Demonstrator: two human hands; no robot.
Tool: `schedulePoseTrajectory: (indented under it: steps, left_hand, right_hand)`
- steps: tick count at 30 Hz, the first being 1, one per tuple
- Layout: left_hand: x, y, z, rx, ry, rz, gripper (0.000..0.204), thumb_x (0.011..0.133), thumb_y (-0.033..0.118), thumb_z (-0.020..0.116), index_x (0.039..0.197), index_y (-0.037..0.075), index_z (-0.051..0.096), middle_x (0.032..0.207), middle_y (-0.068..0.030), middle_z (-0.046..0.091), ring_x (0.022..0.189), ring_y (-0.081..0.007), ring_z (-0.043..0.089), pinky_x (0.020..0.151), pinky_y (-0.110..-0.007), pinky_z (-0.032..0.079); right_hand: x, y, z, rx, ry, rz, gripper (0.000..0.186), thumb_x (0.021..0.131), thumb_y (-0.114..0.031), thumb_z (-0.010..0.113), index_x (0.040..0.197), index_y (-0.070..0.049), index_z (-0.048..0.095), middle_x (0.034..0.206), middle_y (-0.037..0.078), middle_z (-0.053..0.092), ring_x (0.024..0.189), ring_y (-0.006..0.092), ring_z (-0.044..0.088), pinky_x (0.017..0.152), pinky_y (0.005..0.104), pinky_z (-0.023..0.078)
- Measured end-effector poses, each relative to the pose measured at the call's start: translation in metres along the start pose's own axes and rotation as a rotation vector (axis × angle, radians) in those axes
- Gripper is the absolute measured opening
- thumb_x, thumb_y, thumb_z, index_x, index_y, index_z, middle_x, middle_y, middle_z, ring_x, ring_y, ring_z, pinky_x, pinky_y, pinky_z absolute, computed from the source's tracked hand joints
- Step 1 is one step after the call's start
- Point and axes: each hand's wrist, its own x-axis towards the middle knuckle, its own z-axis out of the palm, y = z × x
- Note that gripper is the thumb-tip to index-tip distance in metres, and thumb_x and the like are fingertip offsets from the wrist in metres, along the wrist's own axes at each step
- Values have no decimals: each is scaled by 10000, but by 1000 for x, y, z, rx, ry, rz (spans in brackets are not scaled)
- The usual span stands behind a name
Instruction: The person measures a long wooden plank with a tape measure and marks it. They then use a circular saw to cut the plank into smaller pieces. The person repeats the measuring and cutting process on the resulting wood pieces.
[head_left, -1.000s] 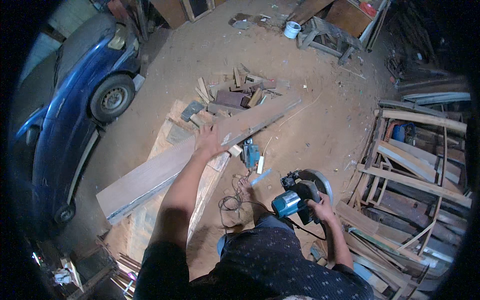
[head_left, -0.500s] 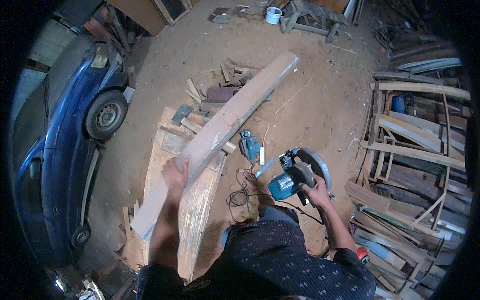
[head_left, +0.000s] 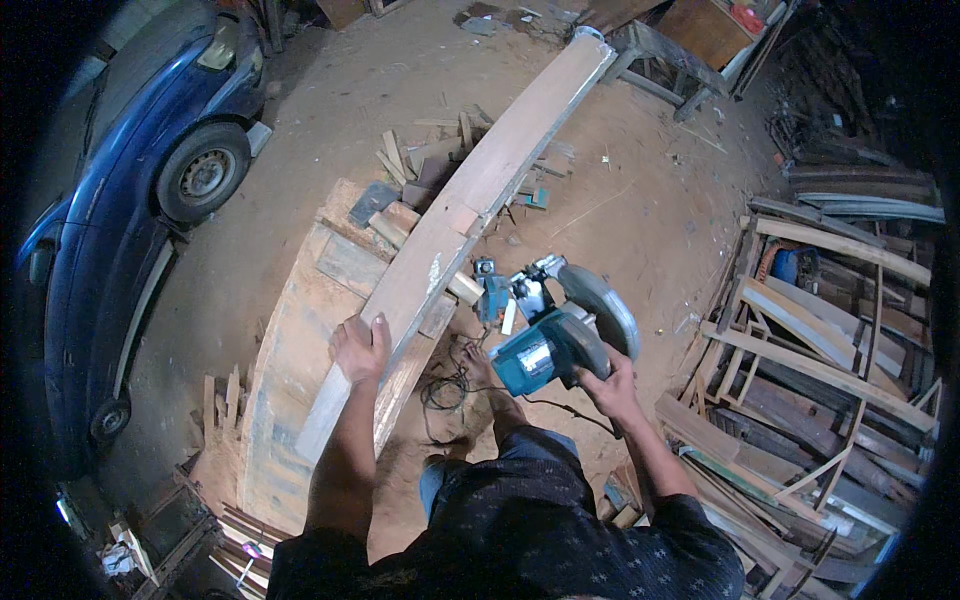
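A long wooden plank slants from near my left arm to the far side. It lies across a pale wooden workbench and the wood pieces on it. My left hand grips the plank close to its near end, with the thumb on the upper face. In my right hand is a teal circular saw, held by its handle, to the right of the plank and apart from it. Just beyond the saw, a teal power planer is partly hidden behind it.
A blue car stands along the left. Stacked timber and frames fill the right side. Black cable coils by my feet. Wood offcuts lie beyond the bench, and a wooden trestle stands at the far side.
My right hand has brought the circular saw left and nearer to the plank, so it now covers part of the planer. My left hand keeps its grip on the plank. The view has shifted.
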Motion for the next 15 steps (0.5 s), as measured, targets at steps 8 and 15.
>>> schedulePoseTrajectory:
  steps: [8, 15]
  left_hand:
    - [-1, 0, 2, -53, 74, 27, 653, 932, 549, 569, 1230, -31, 617, 1185, -291, 622, 1142, -467, 556, 1012, -575, 399]
    - [-2, 4, -5, -135, 78, 27, 590, 924, 470, 623, 1206, -48, 613, 1159, -299, 622, 1132, -483, 548, 999, -551, 426]
  right_hand:
    - [48, -11, 42, -219, -107, -334, 495, 782, -129, 772, 1240, 3, 640, 1020, 176, 728, 937, 231, 723, 843, 359, 554]
    - [66, -16, 77, -341, -209, -392, 528, 753, -159, 782, 1228, 23, 637, 956, 237, 717, 875, 377, 729, 795, 418, 564]
